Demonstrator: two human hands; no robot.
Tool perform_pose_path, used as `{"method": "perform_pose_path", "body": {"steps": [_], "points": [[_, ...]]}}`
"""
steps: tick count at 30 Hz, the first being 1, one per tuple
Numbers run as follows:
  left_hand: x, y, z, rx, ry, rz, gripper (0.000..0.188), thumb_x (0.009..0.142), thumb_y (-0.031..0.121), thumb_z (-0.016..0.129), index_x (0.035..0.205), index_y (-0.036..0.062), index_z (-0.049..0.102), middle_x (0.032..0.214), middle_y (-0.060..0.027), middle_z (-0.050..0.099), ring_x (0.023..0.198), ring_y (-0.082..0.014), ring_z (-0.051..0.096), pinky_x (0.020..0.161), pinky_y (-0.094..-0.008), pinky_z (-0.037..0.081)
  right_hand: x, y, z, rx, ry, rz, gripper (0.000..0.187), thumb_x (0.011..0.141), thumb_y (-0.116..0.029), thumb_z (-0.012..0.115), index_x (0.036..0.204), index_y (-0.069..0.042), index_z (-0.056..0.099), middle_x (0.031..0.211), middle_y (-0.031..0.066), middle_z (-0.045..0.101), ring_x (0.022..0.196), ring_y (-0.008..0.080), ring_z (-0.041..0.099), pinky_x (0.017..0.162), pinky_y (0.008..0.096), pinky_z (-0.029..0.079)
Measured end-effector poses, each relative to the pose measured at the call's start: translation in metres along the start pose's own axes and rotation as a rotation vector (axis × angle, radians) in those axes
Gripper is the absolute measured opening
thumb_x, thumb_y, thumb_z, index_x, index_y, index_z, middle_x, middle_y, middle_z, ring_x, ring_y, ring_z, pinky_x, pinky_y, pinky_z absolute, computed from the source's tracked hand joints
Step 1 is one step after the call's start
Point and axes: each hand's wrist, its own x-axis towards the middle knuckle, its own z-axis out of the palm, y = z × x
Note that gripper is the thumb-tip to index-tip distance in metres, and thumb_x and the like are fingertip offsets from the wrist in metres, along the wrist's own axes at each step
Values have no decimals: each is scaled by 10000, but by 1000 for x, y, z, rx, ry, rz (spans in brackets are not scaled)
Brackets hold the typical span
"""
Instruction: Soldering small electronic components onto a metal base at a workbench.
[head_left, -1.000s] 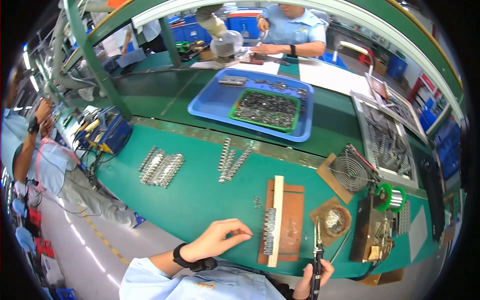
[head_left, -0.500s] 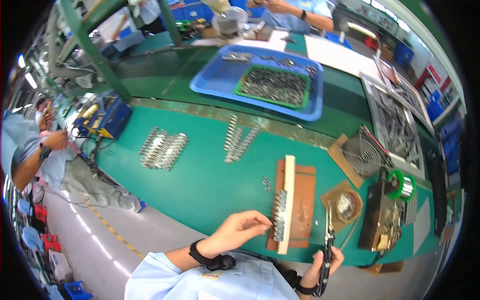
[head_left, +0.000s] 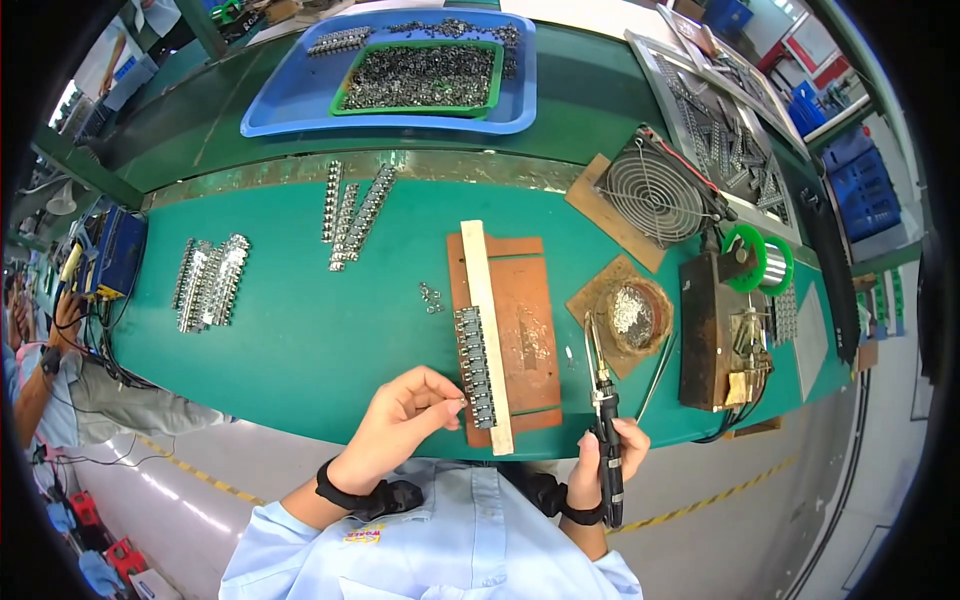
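My right hand [head_left: 610,460] is wrapped around the black handle of a soldering iron [head_left: 607,410], its tip pointing away from me beside a round dish of silvery pieces [head_left: 632,312]. Thumb and forefinger of my left hand [head_left: 405,415] are pinched together at the near left side of a row of small dark components [head_left: 475,365]. Whatever sits in that pinch is too small to make out. The row lies along a pale wooden strip [head_left: 485,330] on a brown board [head_left: 528,340]. Several tiny loose metal parts [head_left: 430,297] lie left of the board.
Finished-looking metal strips lie in two groups, left [head_left: 210,283] and centre [head_left: 355,217]. Behind is a blue tray [head_left: 285,90] holding a green tray of small parts [head_left: 420,78]. A fan [head_left: 655,190], a green solder spool [head_left: 745,258] and a brown metal box [head_left: 705,330] stand right.
The view has swung to the right and down, so the bench sits further left and higher. My left hand stays pinched at the component row; my right hand still holds the soldering iron.
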Motion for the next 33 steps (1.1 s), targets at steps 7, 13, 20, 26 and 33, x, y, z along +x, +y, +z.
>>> {"method": "perform_pose_path", "body": {"steps": [7, 13, 20, 26, 33], "points": [[4, 0, 7, -30, 51, 44, 88, 842, 22, 548, 893, 10, 477, 868, -40, 564, 778, -94, 542, 705, -231, 454, 0, 4, 0, -2, -11, -49, 349, 762, -84, 610, 1048, -50, 411, 921, 69, 417, 684, 111, 447, 630, 232, 378], [5, 0, 8, 1, 27, 15, 93, 830, 27, 562, 879, 19, 484, 851, -40, 557, 764, -100, 544, 704, -231, 454, 0, 7, -2, -15, -5, -50, 354, 762, -98, 621, 1042, -52, 409, 910, 66, 418, 671, 109, 446, 621, 229, 373], [5, 0, 2, -10, -10, -2, 66, 845, 30, 547, 889, 8, 503, 868, -31, 569, 778, -81, 539, 714, -218, 441, 1, 0, -1, 45, 7, 28, 376, 751, -119, 642, 1036, -52, 407, 884, 60, 415, 666, 105, 442, 603, 227, 371], [7, 3, 0, -25, -25, -54, 54, 842, 30, 551, 883, 7, 525, 843, -27, 581, 781, -79, 547, 713, -221, 443, -2, -22, -15, 197, -118, 59, 410, 702, -191, 700, 981, -63, 428, 796, 63, 468, 664, 115, 447, 605, 232, 342], [8, 6, -2, -51, -33, -66, 58, 843, 39, 555, 883, 8, 526, 848, -28, 588, 791, -78, 551, 714, -218, 441, 13, -43, -23, 97, -409, -143, 410, 598, -141, 767, 898, -74, 496, 626, 8, 581, 520, 125, 503, 685, 315, 335]]}}
